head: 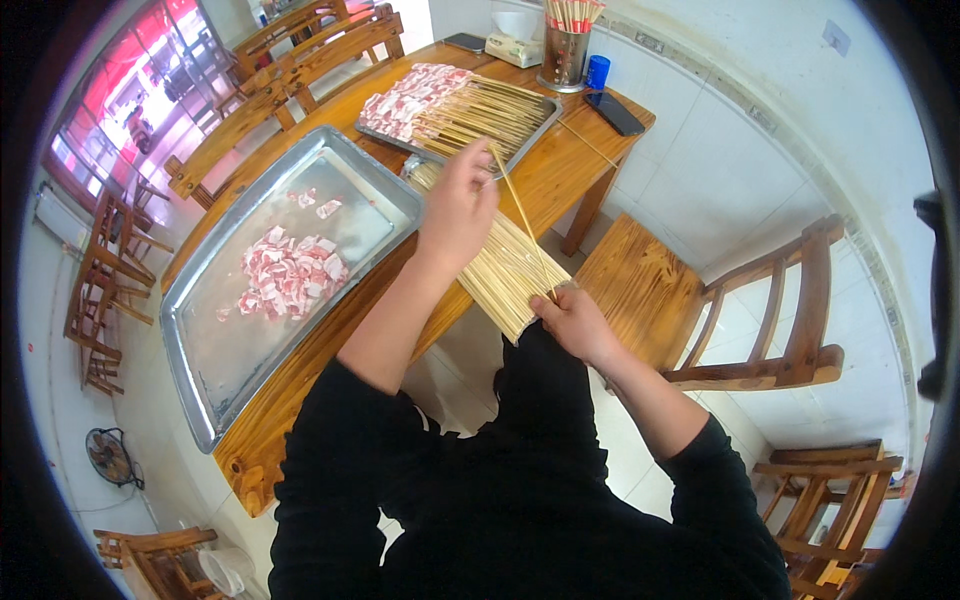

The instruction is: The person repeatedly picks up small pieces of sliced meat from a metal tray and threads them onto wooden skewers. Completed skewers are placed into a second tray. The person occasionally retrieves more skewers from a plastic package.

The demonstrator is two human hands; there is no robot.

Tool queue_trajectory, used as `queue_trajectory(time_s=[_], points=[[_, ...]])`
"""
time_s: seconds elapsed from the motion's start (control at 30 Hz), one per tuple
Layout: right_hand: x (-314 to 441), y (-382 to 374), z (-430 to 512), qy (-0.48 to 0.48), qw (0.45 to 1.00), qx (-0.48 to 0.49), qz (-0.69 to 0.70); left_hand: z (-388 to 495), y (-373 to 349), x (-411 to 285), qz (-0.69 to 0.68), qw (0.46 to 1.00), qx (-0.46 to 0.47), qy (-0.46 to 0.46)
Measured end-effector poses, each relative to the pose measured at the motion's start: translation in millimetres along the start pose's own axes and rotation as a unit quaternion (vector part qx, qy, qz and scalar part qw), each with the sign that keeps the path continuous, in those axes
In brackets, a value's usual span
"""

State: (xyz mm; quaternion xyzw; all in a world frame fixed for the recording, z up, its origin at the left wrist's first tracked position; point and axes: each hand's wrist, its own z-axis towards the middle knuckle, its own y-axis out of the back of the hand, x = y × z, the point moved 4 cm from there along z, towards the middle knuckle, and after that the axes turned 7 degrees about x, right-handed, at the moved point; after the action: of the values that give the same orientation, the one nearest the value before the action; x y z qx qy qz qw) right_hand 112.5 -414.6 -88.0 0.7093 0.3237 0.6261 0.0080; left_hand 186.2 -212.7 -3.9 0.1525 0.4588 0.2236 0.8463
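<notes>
My right hand [574, 319] pinches the lower end of a bamboo skewer [517, 202] that slants up to my left hand. My left hand [465, 202] is at the skewer's upper end, fingers curled; whether they grip it is unclear. Beneath both hands lies a bundle of bamboo skewers [510, 277] in clear plastic, reaching from the table's edge over my lap. On the left, a large metal tray [202, 352] holds a pile of cut raw meat pieces [292, 274]. Farther back, a smaller metal tray [541, 135] bears rows of skewered meat [420, 97].
On the wooden table [262, 465], a single skewer [589, 142] lies near a dark phone [615, 112], a blue cup [598, 72] and a metal holder of chopsticks [564, 56]. A tissue pack [514, 49] and another phone [465, 42] are behind. A wooden chair [637, 285] stands at right.
</notes>
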Motion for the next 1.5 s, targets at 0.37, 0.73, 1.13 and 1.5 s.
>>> queue_trajectory(time_s=[0.37, 0.73, 1.13, 1.5], points=[[-21.5, 27.2, -18.9, -0.114, 0.974, 0.137, 0.137, -175.3, 19.6, -26.6, -0.382, 0.904, 0.006, 0.190], [-7.7, 10.6, -6.0, -0.142, 0.960, 0.142, 0.196, -231.1, -36.4, -4.1, -0.489, 0.764, 0.067, 0.416], [-24.6, 78.4, -133.7, -0.189, 0.953, 0.159, 0.175, -237.2, -56.3, 16.2, -0.604, 0.687, 0.085, 0.394], [-50.5, 146.4, -222.3, -0.195, 0.960, 0.156, 0.125, -161.7, -126.0, 33.6, -0.771, 0.562, 0.160, 0.254]])
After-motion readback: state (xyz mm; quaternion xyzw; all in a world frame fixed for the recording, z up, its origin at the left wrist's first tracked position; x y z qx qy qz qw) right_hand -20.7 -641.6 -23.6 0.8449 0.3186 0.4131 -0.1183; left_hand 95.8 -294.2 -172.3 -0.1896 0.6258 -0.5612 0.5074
